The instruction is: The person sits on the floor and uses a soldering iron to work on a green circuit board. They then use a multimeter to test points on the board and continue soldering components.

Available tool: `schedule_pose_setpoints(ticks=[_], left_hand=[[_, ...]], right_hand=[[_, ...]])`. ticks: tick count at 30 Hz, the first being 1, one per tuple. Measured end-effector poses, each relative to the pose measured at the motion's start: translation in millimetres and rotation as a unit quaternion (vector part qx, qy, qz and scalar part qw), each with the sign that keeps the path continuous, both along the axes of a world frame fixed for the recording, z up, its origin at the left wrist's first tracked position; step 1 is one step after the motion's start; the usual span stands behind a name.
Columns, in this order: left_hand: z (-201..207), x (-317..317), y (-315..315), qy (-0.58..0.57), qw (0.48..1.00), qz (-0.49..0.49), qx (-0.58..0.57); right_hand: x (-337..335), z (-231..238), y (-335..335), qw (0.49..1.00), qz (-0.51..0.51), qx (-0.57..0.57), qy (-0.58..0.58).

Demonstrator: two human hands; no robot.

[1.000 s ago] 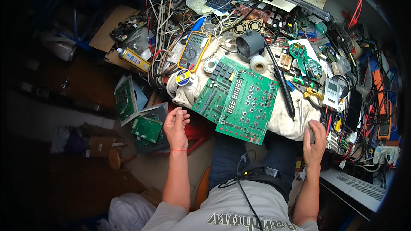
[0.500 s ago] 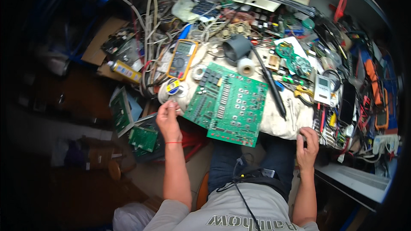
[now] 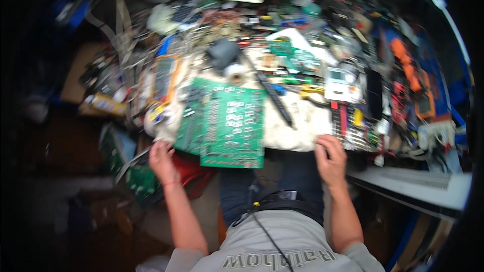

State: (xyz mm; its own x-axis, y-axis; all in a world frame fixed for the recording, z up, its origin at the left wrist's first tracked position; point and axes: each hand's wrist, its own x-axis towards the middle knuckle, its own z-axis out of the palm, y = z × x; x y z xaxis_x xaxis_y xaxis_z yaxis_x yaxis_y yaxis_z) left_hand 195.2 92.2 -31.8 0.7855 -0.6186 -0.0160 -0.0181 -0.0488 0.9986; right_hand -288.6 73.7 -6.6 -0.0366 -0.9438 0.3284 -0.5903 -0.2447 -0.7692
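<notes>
A large green circuit board (image 3: pixel 236 126) lies on the pale cloth (image 3: pixel 307 126), its lower edge jutting past the bench front above my lap. Beside its left edge, my left hand (image 3: pixel 164 163) has its fingers drawn together at the bench edge, just below a solder spool (image 3: pixel 157 113); blur hides what is between the fingertips. To the right of the board, my right hand (image 3: pixel 331 157) rests at the cloth's front edge, fingers loosely bent, thumb apart, holding nothing. A black pen-shaped tool (image 3: pixel 272 98) lies between the board and the right hand.
Behind the board are a multimeter (image 3: pixel 164 80) with an orange rim, a grey cup (image 3: pixel 223 54) and a white roll (image 3: pixel 235 73). A white handheld device (image 3: pixel 341 84) and yellow-handled pliers (image 3: pixel 312 90) lie to the right. Cables and loose parts crowd the back.
The whole view has swung, so bench and hands appear farther left, and the picture is more blurred. Both hands keep roughly their places at the bench edge; the board stays put.
</notes>
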Motion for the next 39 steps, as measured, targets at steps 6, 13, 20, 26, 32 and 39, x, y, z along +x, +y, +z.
schedule_pose_setpoints(ticks=[6, 13, 20, 26, 32, 39], left_hand=[[-2.6, 47.3, -44.1, -0.108, 0.994, 0.001, -0.026], [-5.9, 86.2, -87.5, -0.238, 0.955, -0.072, 0.164], [13.6, 93.0, -90.5, -0.256, 0.925, -0.18, 0.215], [14.3, 103.7, -75.6, -0.279, 0.904, -0.192, 0.26], [-13.7, 116.1, -12.3, -0.056, 0.932, -0.267, 0.238], [-92.2, 29.0, 92.6, 0.187, 0.935, -0.251, 0.165]], right_hand=[[3.1, -4.5, 0.0, 1.0, 0.005, -0.008, 0.012], [5.4, -12.1, 1.0, 1.0, -0.006, -0.008, 0.022], [9.3, -13.6, 0.4, 0.999, -0.016, -0.006, 0.044], [5.5, -13.9, -1.1, 0.999, -0.008, -0.003, 0.05], [5.6, -13.8, -1.4, 0.999, -0.007, -0.001, 0.034], [29.3, 26.7, 17.2, 0.993, 0.067, -0.1, -0.005]])
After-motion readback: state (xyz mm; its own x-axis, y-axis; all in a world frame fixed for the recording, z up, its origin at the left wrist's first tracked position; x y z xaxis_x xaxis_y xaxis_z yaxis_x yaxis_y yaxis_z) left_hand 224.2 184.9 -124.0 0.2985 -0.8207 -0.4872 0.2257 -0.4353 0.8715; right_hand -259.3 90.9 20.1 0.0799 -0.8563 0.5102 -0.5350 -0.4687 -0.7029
